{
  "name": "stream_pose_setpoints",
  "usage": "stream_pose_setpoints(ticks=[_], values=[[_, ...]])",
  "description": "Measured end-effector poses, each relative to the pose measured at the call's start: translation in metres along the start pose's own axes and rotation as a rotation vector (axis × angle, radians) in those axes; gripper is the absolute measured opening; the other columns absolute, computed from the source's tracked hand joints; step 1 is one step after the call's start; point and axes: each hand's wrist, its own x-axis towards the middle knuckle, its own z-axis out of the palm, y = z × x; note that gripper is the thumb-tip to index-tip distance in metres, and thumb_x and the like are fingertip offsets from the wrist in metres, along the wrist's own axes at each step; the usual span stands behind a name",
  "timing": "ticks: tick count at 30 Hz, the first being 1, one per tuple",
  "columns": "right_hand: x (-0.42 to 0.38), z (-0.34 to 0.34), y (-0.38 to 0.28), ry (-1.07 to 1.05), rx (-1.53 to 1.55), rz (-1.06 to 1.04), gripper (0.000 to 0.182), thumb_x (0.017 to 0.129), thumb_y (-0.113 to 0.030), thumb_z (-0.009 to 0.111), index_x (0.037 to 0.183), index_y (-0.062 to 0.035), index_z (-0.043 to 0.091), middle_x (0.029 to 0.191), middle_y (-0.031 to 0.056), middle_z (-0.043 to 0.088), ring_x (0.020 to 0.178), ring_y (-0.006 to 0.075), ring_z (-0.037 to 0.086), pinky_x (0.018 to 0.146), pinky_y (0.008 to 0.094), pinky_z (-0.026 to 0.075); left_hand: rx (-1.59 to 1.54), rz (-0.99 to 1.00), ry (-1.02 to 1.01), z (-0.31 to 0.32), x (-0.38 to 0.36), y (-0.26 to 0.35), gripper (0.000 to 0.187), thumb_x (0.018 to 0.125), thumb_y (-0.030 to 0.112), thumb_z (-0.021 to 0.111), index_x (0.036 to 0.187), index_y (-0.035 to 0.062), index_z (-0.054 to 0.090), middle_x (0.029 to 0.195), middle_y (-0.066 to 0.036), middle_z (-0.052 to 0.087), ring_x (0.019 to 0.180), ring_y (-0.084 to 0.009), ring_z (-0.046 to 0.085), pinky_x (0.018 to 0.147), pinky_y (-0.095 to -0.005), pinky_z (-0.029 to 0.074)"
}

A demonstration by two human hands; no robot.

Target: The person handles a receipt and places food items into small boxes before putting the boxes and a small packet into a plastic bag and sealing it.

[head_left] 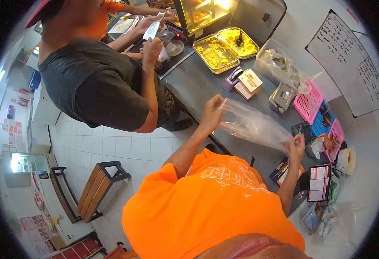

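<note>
A clear plastic bag [254, 127] is stretched between my two hands above the dark counter. My left hand [213, 113] is closed on one end of it. At the other end, my right hand [296, 149] pinches the bag's edge between the fingers. The bag hangs thin and see-through, with nothing visible inside. Beyond it stand a purple tape dispenser [231, 80] and a small white-and-orange box [250, 80]. Close to my right hand lies a dark box with orange [280, 171].
Two metal trays of yellow food [215, 52] sit beside a lit glass display case [202, 17]. Pink baskets [309, 101], a metal container [282, 97] and a plastic bin [269, 64] line the wall. A co-worker in a dark shirt [94, 82] stands at left holding a paper slip [153, 29].
</note>
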Motion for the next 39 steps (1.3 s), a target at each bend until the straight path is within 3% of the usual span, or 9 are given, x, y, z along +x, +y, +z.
stream_pose_setpoints(ticks=[6, 10, 14, 19, 23, 27, 30, 34, 39], values=[[-0.043, 0.138, -0.120, 0.356, -1.112, -0.915, 0.060, 0.083, -0.001, 0.063, 0.139, -0.0107, 0.042, 0.110, 0.0147, 0.058, 0.095, 0.0297, 0.061, 0.078, 0.0389, 0.052, 0.701, 0.485, -0.020, 0.047, -0.013, 0.046, 0.018, 0.086, 0.017, 0.066, 0.093, 0.0040, 0.056, 0.076, -0.015, 0.063, 0.064, -0.0300, 0.063, 0.059, -0.0392, 0.050], [-0.030, 0.154, -0.093, 0.070, -0.809, -0.391, 0.045, 0.087, -0.009, 0.062, 0.131, -0.0088, 0.053, 0.109, 0.0191, 0.063, 0.099, 0.0341, 0.064, 0.078, 0.0393, 0.052, 0.956, 0.636, -0.273, 0.064, -0.037, 0.054, 0.014, 0.085, 0.015, 0.064, 0.096, 0.0064, 0.059, 0.089, -0.012, 0.065, 0.069, -0.0322, 0.064, 0.058, -0.0392, 0.050], [-0.042, 0.115, -0.074, 0.312, -0.656, -0.626, 0.026, 0.093, -0.009, 0.054, 0.118, -0.0093, 0.061, 0.102, 0.0222, 0.063, 0.095, 0.0359, 0.064, 0.073, 0.0432, 0.050, 1.126, 0.571, -0.145, 0.025, -0.036, 0.009, 0.017, 0.084, 0.013, 0.062, 0.100, 0.0093, 0.060, 0.099, -0.009, 0.066, 0.081, -0.0322, 0.065, 0.063, -0.0402, 0.052], [-0.046, 0.100, -0.023, -0.253, -1.314, 0.139, 0.022, 0.092, -0.008, 0.053, 0.111, -0.0031, 0.063, 0.106, 0.0227, 0.064, 0.102, 0.0345, 0.063, 0.086, 0.0433, 0.050, 0.774, 0.275, 0.096, -0.001, -0.001, -0.132, 0.023, 0.082, 0.022, 0.071, 0.097, 0.0105, 0.058, 0.089, -0.011, 0.065, 0.079, -0.0316, 0.062, 0.067, -0.0403, 0.049], [-0.019, 0.105, -0.066, 0.439, -0.737, -0.691, 0.027, 0.088, -0.010, 0.058, 0.114, -0.0038, 0.061, 0.101, 0.0191, 0.064, 0.097, 0.0341, 0.063, 0.080, 0.0455, 0.051, 0.647, 0.549, 0.325, 0.025, 0.003, -0.001, 0.031, 0.081, 0.024, 0.076, 0.093, 0.0055, 0.056, 0.078, -0.015, 0.062, 0.074, -0.0367, 0.061, 0.068, -0.0411, 0.049], [0.016, 0.115, -0.102, -0.063, -0.682, -0.789, 0.039, 0.085, -0.015, 0.067, 0.122, -0.0084, 0.061, 0.105, 0.0188, 0.065, 0.098, 0.0335, 0.063, 0.091, 0.0427, 0.048, 0.721, 0.726, 0.118, -0.024, -0.023, 0.073, 0.033, 0.078, 0.022, 0.077, 0.096, 0.0053, 0.056, 0.078, -0.014, 0.062, 0.072, -0.0371, 0.060, 0.069, -0.0408, 0.049], [0.076, 0.126, -0.085, -0.851, -1.067, 0.092, 0.063, 0.082, -0.025, 0.073, 0.139, -0.0134, 0.048, 0.133, 0.0204, 0.054, 0.119, 0.0399, 0.054, 0.105, 0.0443, 0.039, 1.143, 0.256, -0.067, -0.076, -0.031, 0.015, 0.030, 0.075, 0.015, 0.074, 0.101, 0.0082, 0.059, 0.075, -0.014, 0.062, 0.074, -0.0362, 0.062, 0.067, -0.0432, 0.049], [0.151, 0.190, -0.025, -0.018, -1.041, -0.684, 0.079, 0.081, -0.034, 0.073, 0.147, -0.0140, 0.036, 0.158, 0.0172, 0.016, 0.145, 0.0394, 0.016, 0.115, 0.0496, 0.025, 1.020, -0.134, -0.208, -0.097, -0.071, -0.010, 0.032, 0.076, 0.016, 0.071, 0.105, 0.0099, 0.059, 0.074, -0.017, 0.062, 0.078, -0.0382, 0.063, 0.066, -0.0468, 0.048], [0.225, 0.239, 0.088, 0.116, -1.194, -0.396, 0.077, 0.085, -0.032, 0.067, 0.151, -0.0147, 0.029, 0.159, 0.0127, 0.017, 0.147, 0.0345, 0.015, 0.117, 0.0530, 0.018, 0.945, -0.232, -0.235, -0.098, -0.091, -0.025, 0.037, 0.077, 0.021, 0.073, 0.109, 0.0103, 0.058, 0.079, -0.018, 0.064, 0.080, -0.0392, 0.063, 0.068, -0.0461, 0.048]])
